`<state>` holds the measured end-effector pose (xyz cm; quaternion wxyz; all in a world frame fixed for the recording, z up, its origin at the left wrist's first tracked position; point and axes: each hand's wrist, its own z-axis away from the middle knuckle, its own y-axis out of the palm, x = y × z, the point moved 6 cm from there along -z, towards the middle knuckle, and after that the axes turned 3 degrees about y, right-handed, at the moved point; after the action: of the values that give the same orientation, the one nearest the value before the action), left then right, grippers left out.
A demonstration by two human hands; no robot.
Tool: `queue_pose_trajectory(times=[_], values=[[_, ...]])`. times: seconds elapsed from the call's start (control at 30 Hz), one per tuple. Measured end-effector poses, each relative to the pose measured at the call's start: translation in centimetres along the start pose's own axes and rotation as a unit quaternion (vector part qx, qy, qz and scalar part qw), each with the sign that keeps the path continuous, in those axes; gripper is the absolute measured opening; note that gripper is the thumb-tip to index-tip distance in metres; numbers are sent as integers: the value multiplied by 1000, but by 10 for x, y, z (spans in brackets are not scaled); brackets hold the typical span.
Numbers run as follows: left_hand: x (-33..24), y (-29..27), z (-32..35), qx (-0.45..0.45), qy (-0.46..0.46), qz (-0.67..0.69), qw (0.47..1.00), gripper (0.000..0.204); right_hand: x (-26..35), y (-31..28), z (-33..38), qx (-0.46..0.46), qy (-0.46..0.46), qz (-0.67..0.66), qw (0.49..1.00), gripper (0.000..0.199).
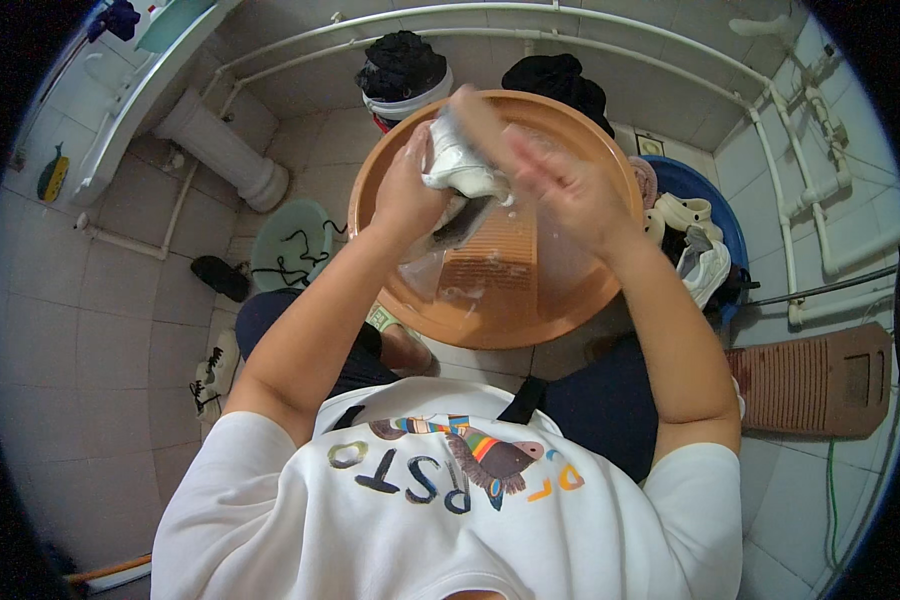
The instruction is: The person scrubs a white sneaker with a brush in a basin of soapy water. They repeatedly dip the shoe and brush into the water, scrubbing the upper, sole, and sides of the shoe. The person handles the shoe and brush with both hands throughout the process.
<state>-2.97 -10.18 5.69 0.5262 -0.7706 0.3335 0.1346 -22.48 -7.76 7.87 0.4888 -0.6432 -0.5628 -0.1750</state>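
Over a round orange basin (390,270), my left hand (410,195) is closed round a white shoe (460,165), whose upper looks wet with suds. My right hand (568,185) grips a tan scrubbing brush (482,122), smeared by motion. The brush is beside the shoe's upper end; whether it touches the shoe is hard to tell. Below both hands, a ribbed washboard (490,262) slopes into the soapy water of the basin. My fingers hide part of the shoe.
A blue tub (735,225) with several shoes stands to the right, near a brown washboard (820,385). Shoelaces lie in a pale green basin (270,240) on the left. White shoes (218,370) sit by the left wall. Behind is a bucket (405,100) piled with black cloth.
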Motion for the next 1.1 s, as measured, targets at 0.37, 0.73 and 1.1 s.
queue_pose_trajectory(times=[0.37, 0.73, 1.1], values=[[38, 7, 3, -11, -17, 15, 1000, 56, 8, 37, 15, 115, 114, 203, 966, 38], [44, 13, -5, -25, -37, 97, 994, 55, 3, 34, 14, 37, 73, 205, 975, 39], [27, -1, 4, -15, -142, 158, 977, 51, -5, 25, 15, 76, 183, 137, 970, 43]])
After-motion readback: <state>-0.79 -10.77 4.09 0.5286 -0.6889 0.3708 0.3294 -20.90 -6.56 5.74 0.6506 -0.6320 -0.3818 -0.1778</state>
